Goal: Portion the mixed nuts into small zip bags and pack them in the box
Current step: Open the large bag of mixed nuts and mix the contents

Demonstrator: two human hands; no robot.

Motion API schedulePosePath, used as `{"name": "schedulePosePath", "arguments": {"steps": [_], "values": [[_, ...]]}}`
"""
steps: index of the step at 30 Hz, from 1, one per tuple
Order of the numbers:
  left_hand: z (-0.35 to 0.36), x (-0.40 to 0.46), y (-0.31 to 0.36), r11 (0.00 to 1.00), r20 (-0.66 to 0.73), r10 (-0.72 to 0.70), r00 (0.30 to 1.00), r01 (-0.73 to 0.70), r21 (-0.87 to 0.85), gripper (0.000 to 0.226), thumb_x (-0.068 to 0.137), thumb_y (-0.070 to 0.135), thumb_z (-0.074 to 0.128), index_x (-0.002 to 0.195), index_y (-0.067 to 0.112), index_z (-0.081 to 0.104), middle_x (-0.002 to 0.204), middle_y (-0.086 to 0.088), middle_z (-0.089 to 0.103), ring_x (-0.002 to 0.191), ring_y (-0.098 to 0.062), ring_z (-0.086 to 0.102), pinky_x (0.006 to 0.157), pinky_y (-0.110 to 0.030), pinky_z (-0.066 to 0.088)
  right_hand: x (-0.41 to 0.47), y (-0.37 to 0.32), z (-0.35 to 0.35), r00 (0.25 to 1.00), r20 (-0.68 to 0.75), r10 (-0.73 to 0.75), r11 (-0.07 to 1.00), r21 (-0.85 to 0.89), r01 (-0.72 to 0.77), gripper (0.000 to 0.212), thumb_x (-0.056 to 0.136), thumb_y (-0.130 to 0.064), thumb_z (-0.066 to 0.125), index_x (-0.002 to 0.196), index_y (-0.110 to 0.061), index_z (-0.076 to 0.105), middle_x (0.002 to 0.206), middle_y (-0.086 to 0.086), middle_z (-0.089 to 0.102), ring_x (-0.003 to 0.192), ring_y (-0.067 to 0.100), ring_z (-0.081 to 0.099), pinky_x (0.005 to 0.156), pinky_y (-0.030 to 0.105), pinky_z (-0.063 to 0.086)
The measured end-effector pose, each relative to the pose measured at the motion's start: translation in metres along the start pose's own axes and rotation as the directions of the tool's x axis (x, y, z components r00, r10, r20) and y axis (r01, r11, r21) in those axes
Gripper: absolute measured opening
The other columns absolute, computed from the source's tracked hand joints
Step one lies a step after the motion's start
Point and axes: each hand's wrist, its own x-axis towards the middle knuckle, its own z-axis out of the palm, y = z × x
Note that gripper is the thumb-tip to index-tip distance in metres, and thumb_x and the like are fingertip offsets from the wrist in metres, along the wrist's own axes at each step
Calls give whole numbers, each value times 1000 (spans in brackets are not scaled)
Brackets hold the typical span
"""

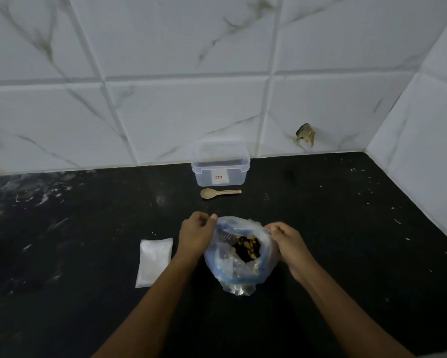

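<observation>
Both hands are on the big nut bag point(239, 257), low centre on the black bench point(346, 254): left hand point(195, 237) pinching the rim at nine o'clock, right hand point(285, 240) gripping it at three, fingers curled into the plastic. Best to roll that rim down evenly so the mouth stands wide. Mixed nuts point(246, 246) sit deep inside. Flat small zip bags point(155, 262) lie left, apparently unfilled. At twelve o'clock, the wooden spoon point(220, 193), then the clear box point(220, 164), lidless, holding no portions.
</observation>
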Motion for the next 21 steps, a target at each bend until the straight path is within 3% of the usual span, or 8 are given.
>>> {"name": "schedulePosePath", "arguments": {"steps": [3,6,9,11,14,16,18,21], "values": [[-3,-26,-17,965,-99,93,991,-65,254,39,88,61,56,98,24,53,98,-1,64,84,-12,63,78,-37,57,2,8,-6,999,-39,15,979,-203,-22,17,99,-20,44,100,-22,61,104,1,61,92,16,61,82,39,56],[-2,-51,-18,926,39,-7,999,-8,378,51,84,75,46,92,24,50,84,3,65,76,-11,63,69,-31,52,7,-1,-5,970,-121,-209,892,-430,138,24,99,-16,42,115,-21,59,115,-1,59,95,8,56,77,23,44],[9,-53,-18,909,88,-65,994,22,416,74,70,93,31,91,25,54,87,1,68,79,-16,67,78,-36,55,17,-13,6,931,-65,-360,794,-545,269,35,100,-24,43,134,-17,50,132,4,54,115,15,55,91,29,45],[19,-47,-19,919,105,-92,990,44,392,93,59,101,22,95,24,59,88,-2,70,78,-21,70,81,-40,57,21,-19,17,964,59,-260,741,-628,238,43,99,-34,44,139,-17,45,135,6,53,121,22,53,96,37,45],[30,-39,-19,938,150,-146,978,89,334,106,52,103,20,103,20,64,95,-4,70,85,-21,69,84,-40,56,19,-16,32,977,119,-178,664,-718,208,23,98,-34,46,107,-18,59,104,3,63,93,18,62,79,36,50],[33,-38,-17,954,175,-193,966,142,265,101,54,100,29,107,21,64,101,-5,70,89,-21,69,84,-40,57,17,-10,37,970,94,-224,689,-689,225,24,98,-31,45,82,-17,57,78,-1,57,68,12,55,63,31,46],[36,-41,-17,966,187,-220,957,186,180,76,67,87,45,102,22,60,98,-4,70,84,-20,71,79,-41,60,13,-8,39,969,77,-235,757,-611,232,32,99,-27,43,70,-17,51,67,-1,49,58,11,46,56,29,37],[38,-41,-21,977,173,-215,961,209,51,22,95,39,56,97,18,57,95,-7,70,79,-19,73,72,-36,61,7,-13,35,982,51,-182,897,-402,187,36,100,-26,42,65,-16,47,64,0,44,57,11,41,55,27,33]]}}
